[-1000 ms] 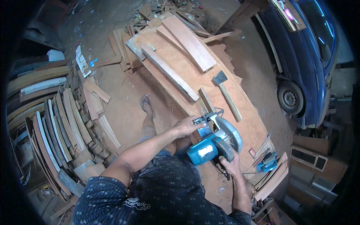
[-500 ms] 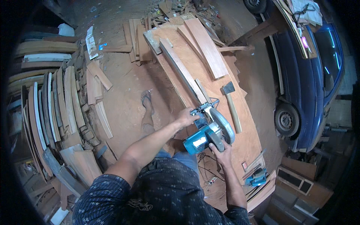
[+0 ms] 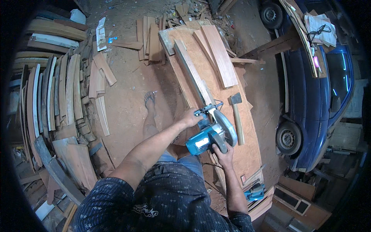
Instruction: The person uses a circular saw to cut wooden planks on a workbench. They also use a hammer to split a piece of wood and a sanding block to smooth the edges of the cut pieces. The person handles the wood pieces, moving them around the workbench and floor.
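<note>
A teal circular saw (image 3: 203, 140) with a grey blade guard is tilted over the near end of a long narrow plank (image 3: 189, 69) on the wooden workbench (image 3: 247, 135). My left hand (image 3: 190, 117) is closed on the saw's front grip, its fingertips partly hidden behind the tool. The rear handle is wrapped by my right hand (image 3: 224, 155). Whether the blade touches the wood cannot be seen. Just right of the saw, a hatchet (image 3: 238, 120) with a pale wooden handle lies on the bench top.
Two reddish boards (image 3: 220, 58) lie at the bench's far end. A second teal power tool (image 3: 255, 192) rests at its near right corner. Stacked planks (image 3: 65, 92) line the left side. A blue car (image 3: 309, 104) stands to the right. A dark cord (image 3: 212, 165) hangs below the saw.
The saw has moved slightly farther forward along the plank, with both hands keeping their hold. The whole view has shifted a little, so bench and car sit lower in it.
</note>
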Available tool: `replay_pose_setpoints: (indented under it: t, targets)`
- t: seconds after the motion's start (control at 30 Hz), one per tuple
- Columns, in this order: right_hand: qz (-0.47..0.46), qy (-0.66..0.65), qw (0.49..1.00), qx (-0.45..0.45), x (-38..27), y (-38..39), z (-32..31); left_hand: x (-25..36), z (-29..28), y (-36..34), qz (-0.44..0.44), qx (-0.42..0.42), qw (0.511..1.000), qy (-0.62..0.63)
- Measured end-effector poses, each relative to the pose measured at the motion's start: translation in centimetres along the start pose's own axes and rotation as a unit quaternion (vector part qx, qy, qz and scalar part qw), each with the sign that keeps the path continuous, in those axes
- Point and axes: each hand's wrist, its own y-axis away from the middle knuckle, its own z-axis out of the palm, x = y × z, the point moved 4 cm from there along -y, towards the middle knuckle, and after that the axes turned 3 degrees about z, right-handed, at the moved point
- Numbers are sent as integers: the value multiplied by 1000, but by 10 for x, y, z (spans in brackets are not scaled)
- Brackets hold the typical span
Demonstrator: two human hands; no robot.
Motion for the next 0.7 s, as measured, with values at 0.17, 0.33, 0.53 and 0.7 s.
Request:
replay_pose_setpoints:
  t: [0.17,0.33,0.53,0.7]
  targets:
    - [-9,2,1000,-5,-1,-6,8,6,-15,3,-36,-20,999,-35]
    - [-7,3,1000,-5,-5,-15,12,-10,-14,-10,-34,9,999,-33]
    - [-32,16,999,-10,-20,-20,21,-16,-20,-20,-37,0,998,-40]
    - [-53,6,999,-8,-23,-23,27,-14,-26,-22,-37,8,997,-65]
